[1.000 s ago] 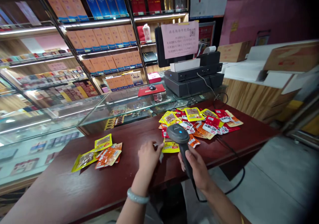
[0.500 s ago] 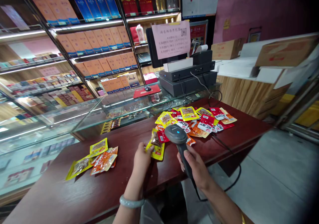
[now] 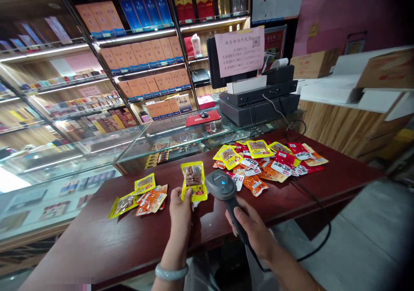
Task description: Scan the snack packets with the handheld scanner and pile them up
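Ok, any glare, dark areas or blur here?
Head view: pale sheen on the table, glowing light strips along the shelving, black upper-right corner; head view again: the cardboard box at far right looks soft, the yellow packet in the left hand fairly crisp.

Is a glossy, dark red table (image 3: 100, 239). Bears a small pile of yellow and orange packets (image 3: 150, 201) at left, a larger overlapping heap of colourful packets (image 3: 281, 165) at far right, plus a black cable (image 3: 330, 229) across the right side.
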A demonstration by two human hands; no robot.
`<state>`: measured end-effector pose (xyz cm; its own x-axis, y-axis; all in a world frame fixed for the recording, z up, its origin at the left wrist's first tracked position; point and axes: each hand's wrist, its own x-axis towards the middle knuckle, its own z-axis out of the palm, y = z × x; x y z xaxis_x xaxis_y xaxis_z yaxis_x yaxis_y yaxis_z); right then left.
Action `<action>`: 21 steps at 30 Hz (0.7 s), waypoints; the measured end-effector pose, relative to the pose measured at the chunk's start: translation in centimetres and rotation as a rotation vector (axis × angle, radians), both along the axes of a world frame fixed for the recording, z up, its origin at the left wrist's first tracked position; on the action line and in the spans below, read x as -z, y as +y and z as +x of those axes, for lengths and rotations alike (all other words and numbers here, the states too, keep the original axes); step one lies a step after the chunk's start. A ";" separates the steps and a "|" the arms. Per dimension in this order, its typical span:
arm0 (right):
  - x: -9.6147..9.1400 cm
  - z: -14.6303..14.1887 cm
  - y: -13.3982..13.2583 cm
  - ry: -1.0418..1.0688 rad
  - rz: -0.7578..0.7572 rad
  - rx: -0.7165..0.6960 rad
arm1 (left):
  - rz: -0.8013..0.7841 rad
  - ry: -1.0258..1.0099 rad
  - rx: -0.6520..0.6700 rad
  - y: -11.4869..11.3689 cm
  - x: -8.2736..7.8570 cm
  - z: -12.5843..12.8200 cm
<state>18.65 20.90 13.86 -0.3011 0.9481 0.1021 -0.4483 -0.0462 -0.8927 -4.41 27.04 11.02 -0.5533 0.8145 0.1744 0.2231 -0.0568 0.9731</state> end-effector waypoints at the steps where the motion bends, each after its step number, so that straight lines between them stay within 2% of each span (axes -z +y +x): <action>1: 0.0 -0.1 0.0 0.008 0.002 -0.002 | 0.003 -0.002 0.004 -0.1 0.0 0.0; 9: 0.5 -0.2 0.3 0.056 0.044 -0.027 | 0.034 -0.037 0.010 -0.4 0.2 0.1; 16: 0.9 -0.1 0.3 0.042 0.012 -0.027 | 0.041 -0.116 0.008 -0.7 0.3 0.4; 21: 0.8 0.3 0.2 0.028 0.006 -0.011 | 0.059 -0.183 -0.094 -0.3 -0.6 -2.0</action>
<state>18.91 21.14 13.03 -0.3088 0.9439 0.1166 -0.4725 -0.0459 -0.8801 -6.44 26.72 11.65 -0.6534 0.7491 0.1093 0.0496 -0.1017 0.9936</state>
